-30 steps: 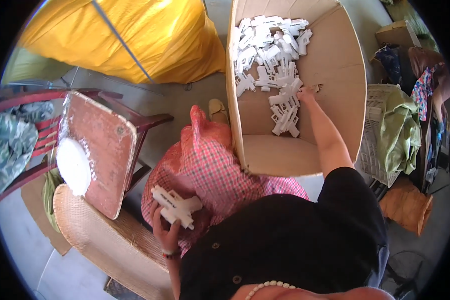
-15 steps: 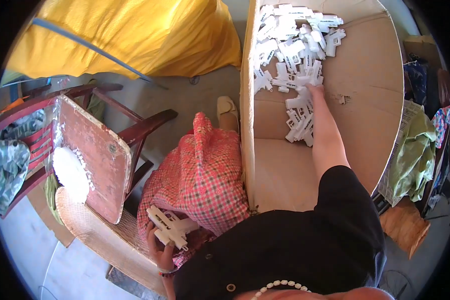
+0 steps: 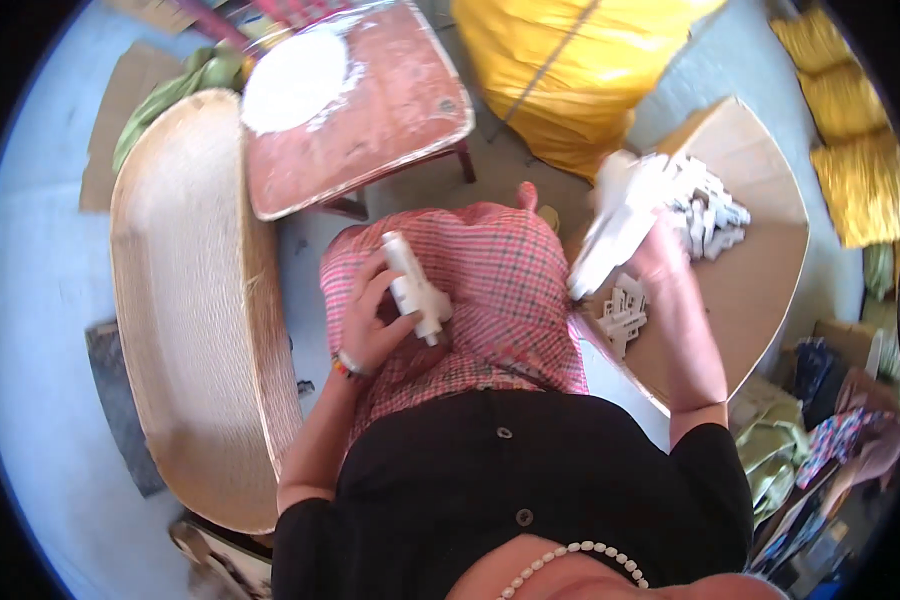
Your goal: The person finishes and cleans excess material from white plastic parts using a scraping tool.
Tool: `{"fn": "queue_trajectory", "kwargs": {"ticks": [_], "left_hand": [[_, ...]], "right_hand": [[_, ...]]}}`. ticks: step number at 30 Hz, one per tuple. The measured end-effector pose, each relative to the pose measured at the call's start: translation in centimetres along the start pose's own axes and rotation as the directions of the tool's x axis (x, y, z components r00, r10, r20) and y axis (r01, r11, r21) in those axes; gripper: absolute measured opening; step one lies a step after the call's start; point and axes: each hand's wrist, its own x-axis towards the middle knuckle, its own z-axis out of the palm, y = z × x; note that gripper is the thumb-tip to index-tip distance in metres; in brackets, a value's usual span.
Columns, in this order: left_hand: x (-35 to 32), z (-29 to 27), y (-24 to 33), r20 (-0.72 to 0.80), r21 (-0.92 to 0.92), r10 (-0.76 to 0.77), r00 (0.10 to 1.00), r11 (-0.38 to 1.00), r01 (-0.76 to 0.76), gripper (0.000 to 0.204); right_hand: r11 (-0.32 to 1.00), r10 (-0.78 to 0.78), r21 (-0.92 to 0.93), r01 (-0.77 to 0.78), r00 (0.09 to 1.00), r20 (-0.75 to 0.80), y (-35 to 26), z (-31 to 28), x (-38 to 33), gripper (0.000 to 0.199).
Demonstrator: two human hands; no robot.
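Observation:
My left hand (image 3: pixel 372 318) is wrapped round a white plastic toy gun (image 3: pixel 408 280) over my lap, which a red checked cloth (image 3: pixel 500 270) covers. At the left rim of the cardboard box (image 3: pixel 735 310), my right hand (image 3: pixel 660 250) grips a white toy gun (image 3: pixel 612 235). Motion smears this one, so I cannot tell if there are more in the hand. Behind that hand, several white toy guns (image 3: pixel 712 205) lie heaped inside the box. A smaller group of toy guns (image 3: pixel 625 312) lies nearer me in the box, left of my forearm.
A worn red stool (image 3: pixel 390 120) bears a mound of white powder (image 3: pixel 295 85). Left of me stands a long woven basket (image 3: pixel 185 310). A yellow sack (image 3: pixel 560 90) stands behind the box. Yellow bundles (image 3: pixel 860 190) and piled cloths (image 3: pixel 770 450) line the right side.
My view has swung left. My right hand has come up from the heap to the box's left rim with a white toy gun in it. My left hand still holds its toy gun, now more upright.

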Motion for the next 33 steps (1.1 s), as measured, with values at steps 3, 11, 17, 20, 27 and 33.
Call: {"fn": "queue_trajectory", "kwargs": {"ticks": [3,11,17,20,27,33], "left_hand": [[-0.8,0.2,-0.9,-0.105,-0.092,0.107,0.989,0.989,-0.117,0.054],[-3.6,-0.3,-2.0,-0.013,-0.053,0.137,0.991,0.989,-0.137,0.056],[-2.2,0.8,-3.3,0.039,-0.061,0.22,0.975,0.974,-0.217,0.06],[-2.3,1.9,-4.3,0.06,-0.08,0.269,0.961,0.961,-0.264,0.064],[-3.1,2.6,-5.2,0.009,-0.124,0.274,0.962,0.955,-0.271,0.065],[-2.7,2.3,-4.9,0.018,-0.125,0.304,0.953,0.946,-0.299,0.068]], "right_hand": [[0.964,0.22,-0.193,-0.184,0.958,0.186,7.2,6.5,-3.1,0.037],[0.029,-0.046,-0.737,0.675,0.738,0.674,10.8,12.6,-2.6,0.028],[-0.091,-0.251,-0.647,0.757,0.611,0.751,12.6,23.3,15.2,0.022],[-0.164,-0.292,-0.651,0.741,0.594,0.75,15.7,27.0,21.9,0.023],[-0.314,-0.336,-0.658,0.684,0.568,0.751,19.1,27.3,23.2,0.023],[-0.646,-0.142,-0.584,0.491,0.675,0.724,15.3,18.4,17.1,0.02]]}}
